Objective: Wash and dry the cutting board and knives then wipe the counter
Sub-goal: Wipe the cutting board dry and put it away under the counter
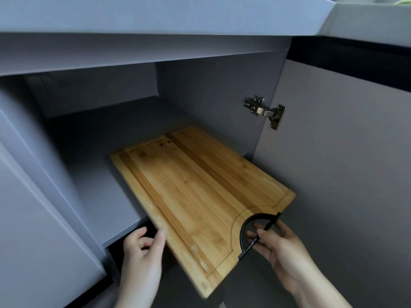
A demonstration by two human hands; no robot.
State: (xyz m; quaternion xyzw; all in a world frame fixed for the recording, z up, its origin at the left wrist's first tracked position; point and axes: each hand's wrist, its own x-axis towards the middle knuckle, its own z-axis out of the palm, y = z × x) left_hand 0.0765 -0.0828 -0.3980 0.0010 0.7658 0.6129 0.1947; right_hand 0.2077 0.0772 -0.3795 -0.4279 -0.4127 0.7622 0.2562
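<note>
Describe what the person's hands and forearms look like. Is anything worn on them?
The left hand and the right hand are both bare: no gloves, and no ring, watch or bracelet shows. The forearms are bare too as far as the frame reaches; no sleeve is in view.

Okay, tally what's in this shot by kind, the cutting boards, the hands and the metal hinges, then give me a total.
cutting board: 1
hands: 2, the left hand and the right hand, both gripping the board
metal hinge: 1
total: 4
</note>
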